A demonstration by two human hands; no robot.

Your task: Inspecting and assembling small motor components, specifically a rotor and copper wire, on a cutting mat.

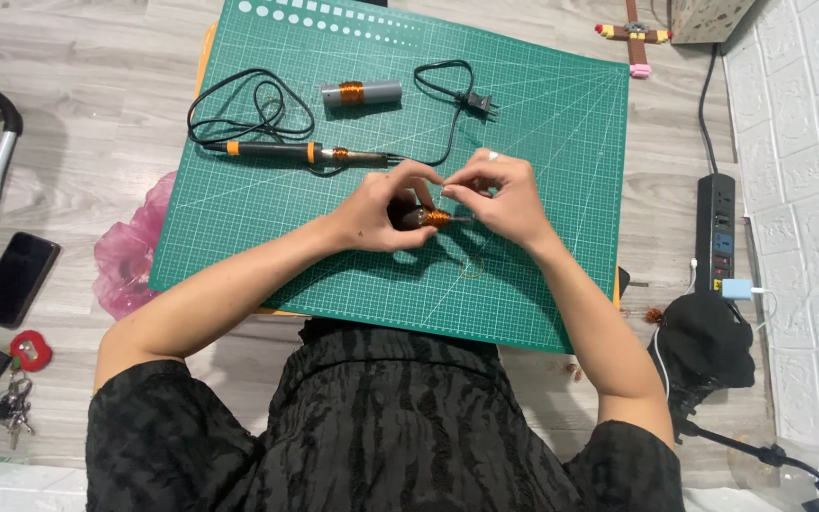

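Two hands meet near the middle of the green cutting mat (542, 284), head view: left hand (376, 213) closed around a small dark rod with a copper wire coil (436, 218), right hand (504, 194) pinching fine wire at its tip. Judged: keep tension even, turns tight. Soldering iron (305, 152) and grey coil tube (362, 93) lie toward the far edge. No containers visible; pink bag (125, 256) off left edge, contents unclear.

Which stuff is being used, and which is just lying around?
In use: small dark rod wound with copper wire, left hand, right hand, green cutting mat.

Lying about: black phone, bunch of keys, pink plastic bag, black power strip.
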